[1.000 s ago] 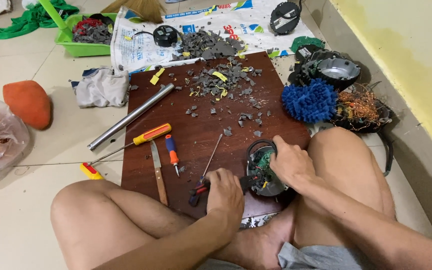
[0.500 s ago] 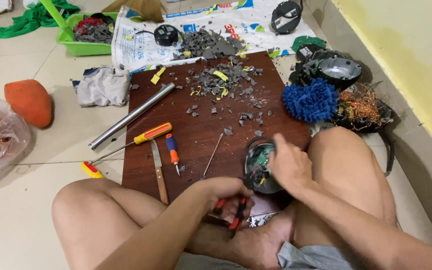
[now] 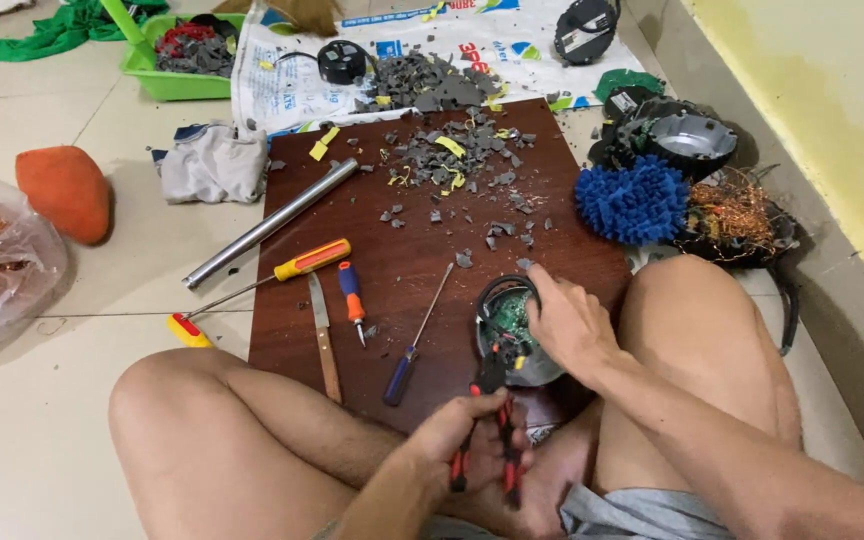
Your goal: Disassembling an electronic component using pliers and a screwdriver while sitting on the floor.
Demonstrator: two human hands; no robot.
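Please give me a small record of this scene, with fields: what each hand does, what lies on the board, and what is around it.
left hand: grips red-handled pliers, tips at the round part
right hand: rests on round part with green circuit board
surface: dark wooden board on tiled floor
on board: blue-handled screwdriver, small orange-and-blue screwdriver, knife, grey broken pieces
partly on board: metal tube, yellow-handled screwdriver
nearby: blue mop-like pad, copper wire, green tray

I see pale tiled floor (image 3: 72,400), grout lines faint. Yellow wall (image 3: 832,120) at right, grey skirting (image 3: 852,300) along base. Dark brown wooden board (image 3: 402,250) lies mid-floor. Printed sheet (image 3: 282,80) spread far side. Even, soft light, weak shadows.
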